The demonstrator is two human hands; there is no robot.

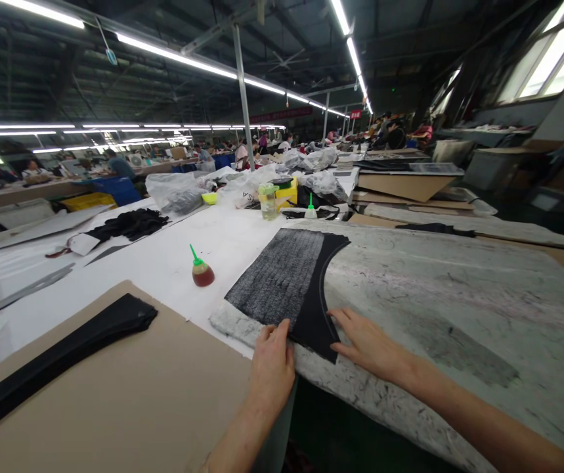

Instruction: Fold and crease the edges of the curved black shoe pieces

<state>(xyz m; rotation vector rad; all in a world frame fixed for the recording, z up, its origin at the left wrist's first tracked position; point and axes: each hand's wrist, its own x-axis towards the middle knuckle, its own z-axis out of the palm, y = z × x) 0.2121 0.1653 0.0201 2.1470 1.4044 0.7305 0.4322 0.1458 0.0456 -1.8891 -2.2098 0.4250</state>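
A dark fabric piece point(282, 272) lies flat on the stained grey pad point(410, 282), a speckled pale layer across much of it and a plain black band along its curved right side. At its near edge my left hand point(272, 358) is closed, fingertips on the cloth edge and partly hidden underneath. My right hand point(368, 341) rests at the curved edge, thumb and fingers apart, tips touching the border. To the left, a stack of narrow black cut pieces point(65, 351) lies on a brown board point(129, 387).
A squeeze bottle point(203, 272) of reddish liquid with a green nozzle stands on the white table point(173, 256). Farther back are a second green-tipped bottle point(310, 210), a clear jar point(268, 202), plastic bags point(178, 190) and a black fabric heap point(127, 225). Cardboard sheets point(400, 186) are stacked at right.
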